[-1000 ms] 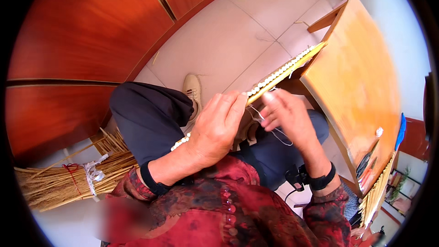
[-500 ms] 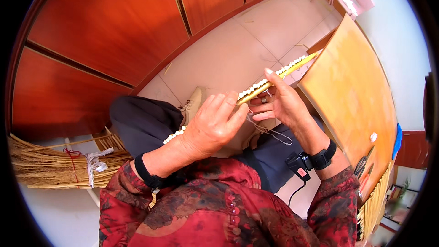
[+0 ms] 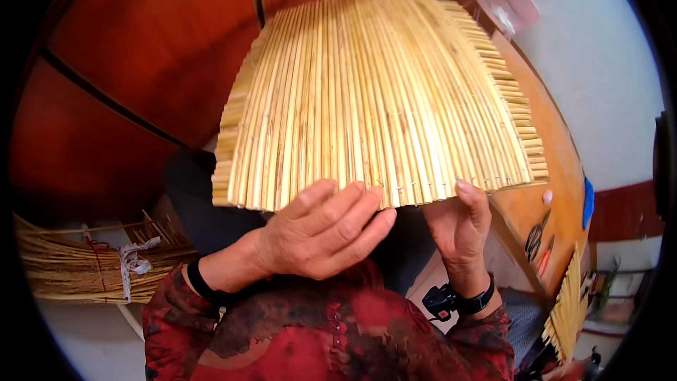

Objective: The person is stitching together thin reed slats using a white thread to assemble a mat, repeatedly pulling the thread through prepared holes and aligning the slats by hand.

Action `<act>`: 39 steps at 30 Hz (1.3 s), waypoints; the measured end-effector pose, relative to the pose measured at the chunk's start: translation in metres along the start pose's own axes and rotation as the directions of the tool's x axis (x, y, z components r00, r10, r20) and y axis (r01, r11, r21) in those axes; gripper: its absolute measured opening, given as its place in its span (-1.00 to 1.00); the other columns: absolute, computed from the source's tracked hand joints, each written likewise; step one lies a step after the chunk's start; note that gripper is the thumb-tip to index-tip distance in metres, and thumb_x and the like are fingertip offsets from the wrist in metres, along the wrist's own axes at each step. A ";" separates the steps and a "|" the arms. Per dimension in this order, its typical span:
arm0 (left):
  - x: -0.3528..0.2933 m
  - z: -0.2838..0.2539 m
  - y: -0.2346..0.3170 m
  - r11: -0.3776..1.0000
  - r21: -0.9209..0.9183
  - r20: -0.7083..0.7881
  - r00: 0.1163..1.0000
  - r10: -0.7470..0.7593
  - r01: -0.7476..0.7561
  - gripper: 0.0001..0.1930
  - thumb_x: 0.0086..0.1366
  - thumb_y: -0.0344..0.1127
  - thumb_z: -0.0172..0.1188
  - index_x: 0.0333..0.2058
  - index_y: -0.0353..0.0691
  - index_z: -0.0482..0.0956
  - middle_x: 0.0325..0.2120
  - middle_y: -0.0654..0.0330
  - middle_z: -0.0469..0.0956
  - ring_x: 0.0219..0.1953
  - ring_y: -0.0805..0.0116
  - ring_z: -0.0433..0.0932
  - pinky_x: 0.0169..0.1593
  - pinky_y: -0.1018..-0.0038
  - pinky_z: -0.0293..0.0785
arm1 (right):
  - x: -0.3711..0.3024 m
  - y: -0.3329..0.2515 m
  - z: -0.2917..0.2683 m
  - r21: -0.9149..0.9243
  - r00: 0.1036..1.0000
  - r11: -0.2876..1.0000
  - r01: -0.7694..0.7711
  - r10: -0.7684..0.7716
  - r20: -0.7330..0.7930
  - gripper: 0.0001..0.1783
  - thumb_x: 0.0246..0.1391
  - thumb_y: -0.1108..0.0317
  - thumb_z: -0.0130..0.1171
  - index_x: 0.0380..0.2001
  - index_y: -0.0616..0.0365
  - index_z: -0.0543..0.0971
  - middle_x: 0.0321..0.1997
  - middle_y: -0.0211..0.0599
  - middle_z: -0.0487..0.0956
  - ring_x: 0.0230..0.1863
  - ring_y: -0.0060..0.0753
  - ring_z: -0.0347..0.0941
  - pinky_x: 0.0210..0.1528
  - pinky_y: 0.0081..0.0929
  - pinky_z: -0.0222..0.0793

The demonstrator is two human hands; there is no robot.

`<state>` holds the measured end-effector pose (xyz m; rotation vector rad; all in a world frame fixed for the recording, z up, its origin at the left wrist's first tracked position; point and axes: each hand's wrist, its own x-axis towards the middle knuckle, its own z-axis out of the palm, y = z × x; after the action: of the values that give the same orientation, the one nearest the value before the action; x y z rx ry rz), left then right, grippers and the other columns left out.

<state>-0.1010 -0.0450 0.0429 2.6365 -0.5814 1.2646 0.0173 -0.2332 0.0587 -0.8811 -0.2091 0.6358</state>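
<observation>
A broad mat of pale yellow stalks (image 3: 367, 99) stands tilted in front of me, its face toward me. The stalks lie side by side, running away from me. Ends of a second, crosswise layer jut out along both sides. Small stitches show near its closest edge. My left hand (image 3: 328, 233) has its fingers curled against that edge near the middle; its thumb is hidden. My right hand (image 3: 462, 229) grips the edge farther right, thumb on the top face and fingers hidden beneath.
At left lies a bundle of thin dry stalks (image 3: 63, 261), tied with red string and a white strip. On the right, a wooden table (image 3: 525, 222) holds black-handled scissors (image 3: 536, 238) and an orange-handled tool (image 3: 545, 259). Another stalk piece (image 3: 566, 303) leans beside it. Red cabinets (image 3: 141, 42) stand ahead.
The stalk mat has turned from nearly edge-on to showing its broad face. My left hand has moved slightly down to its near edge; my right hand now pinches that edge too.
</observation>
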 end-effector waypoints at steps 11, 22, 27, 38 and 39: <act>0.001 0.023 0.012 0.997 -0.071 -0.005 0.999 0.041 -0.041 -0.77 0.13 -0.43 0.18 -0.20 -0.24 0.55 -0.19 0.15 0.52 -0.11 0.26 0.49 0.00 0.29 0.39 | -0.056 0.010 -0.034 0.162 0.984 0.975 0.152 -0.134 -0.120 -0.40 0.06 0.31 -0.04 0.17 0.35 0.22 0.19 -0.12 0.35 0.22 -0.16 0.26 0.29 -0.09 0.06; 0.009 0.052 0.022 0.986 -0.123 0.024 0.993 0.119 -0.115 -0.76 0.14 -0.41 0.14 -0.18 -0.18 0.56 -0.21 0.18 0.53 -0.13 0.24 0.52 -0.05 0.28 0.39 | -0.069 0.028 -0.058 0.193 0.979 0.971 0.139 -0.106 -0.173 -0.38 0.05 0.27 -0.01 0.18 0.29 0.21 0.14 -0.12 0.39 0.16 -0.17 0.32 0.24 -0.06 0.16; -0.009 0.054 0.020 0.950 -0.236 0.040 0.975 0.220 -0.204 -0.78 0.06 -0.40 0.20 -0.25 -0.16 0.59 -0.22 0.22 0.54 -0.14 0.27 0.52 -0.08 0.33 0.41 | -0.069 0.042 -0.083 0.240 0.985 0.965 0.102 -0.064 -0.159 -0.39 0.07 0.28 -0.02 0.18 0.29 0.21 0.15 -0.13 0.39 0.17 -0.18 0.32 0.24 -0.10 0.19; -0.037 0.065 0.037 -0.287 -0.412 0.908 0.364 -0.210 0.865 -0.65 0.31 -0.28 0.08 -0.04 -0.43 0.44 -0.20 0.08 0.53 -0.15 0.37 0.52 -0.11 0.47 0.46 | -0.072 0.065 -0.103 0.328 0.988 0.944 -0.028 0.076 -0.134 -0.47 0.21 0.22 -0.13 0.17 0.28 0.21 0.17 -0.04 0.36 0.21 -0.09 0.27 0.28 -0.06 0.15; -0.032 0.071 0.041 -0.366 -0.383 0.924 0.345 -0.166 0.848 -0.63 0.31 -0.26 0.08 -0.03 -0.44 0.44 -0.19 0.05 0.53 -0.14 0.35 0.52 -0.11 0.46 0.46 | -0.073 0.064 -0.104 0.328 0.981 0.936 -0.130 0.169 -0.094 -0.48 0.24 0.18 -0.16 0.17 0.28 0.22 0.16 -0.02 0.37 0.20 -0.06 0.28 0.26 -0.06 0.16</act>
<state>-0.0852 -0.0948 -0.0275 1.2906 0.1196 -0.4052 -0.0246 -0.3152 -0.0503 -0.6206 0.0727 0.7320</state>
